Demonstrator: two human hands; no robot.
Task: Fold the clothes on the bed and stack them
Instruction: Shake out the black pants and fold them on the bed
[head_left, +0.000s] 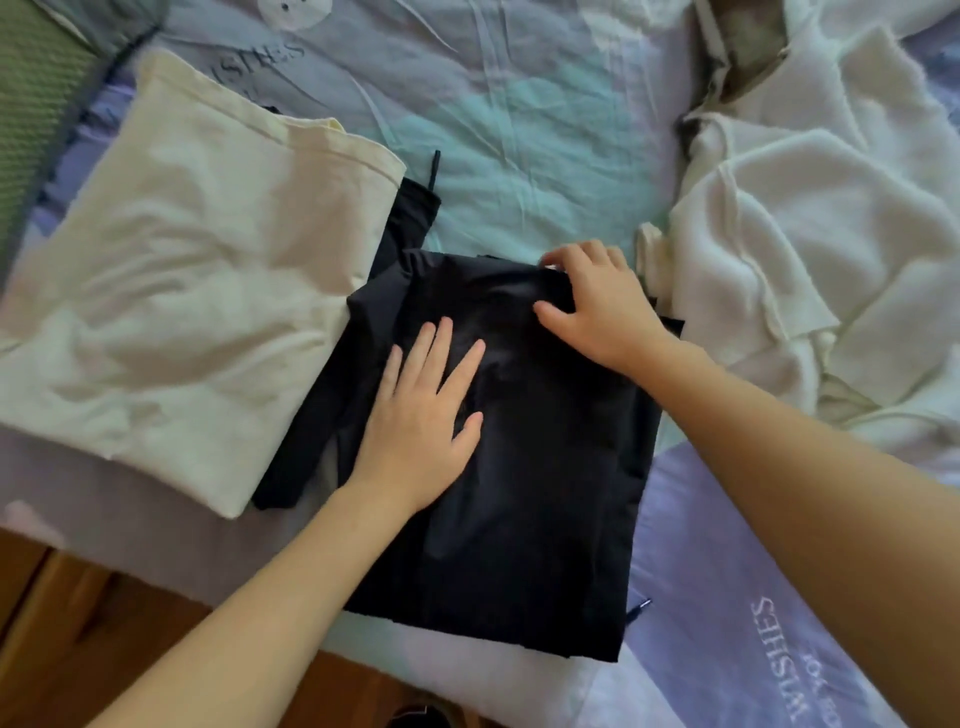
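- I see a bed sheet in pale blue, teal and lilac covering the bed, creased, with the word "WISHES" printed near the far edge and again by the near right corner.
- At the near left corner, beyond the bed's edge, a wooden floor shows.
- A green textured cloth lies at the far left corner; I cannot tell what it is.
- The black garment lies folded at the near edge, in the middle of the bed.
- My left hand rests flat on it, fingers straight and spread, grasping nothing.
- My right hand pinches the garment's far right corner, thumb on top and fingers curled over the fold.
- A folded cream garment lies along the left side, touching the black one and covering part of its left edge.
- A black cord sticks out beyond it; where it attaches is hidden.
- A rumpled white fleece garment is heaped at the right edge, cut off by the frame.
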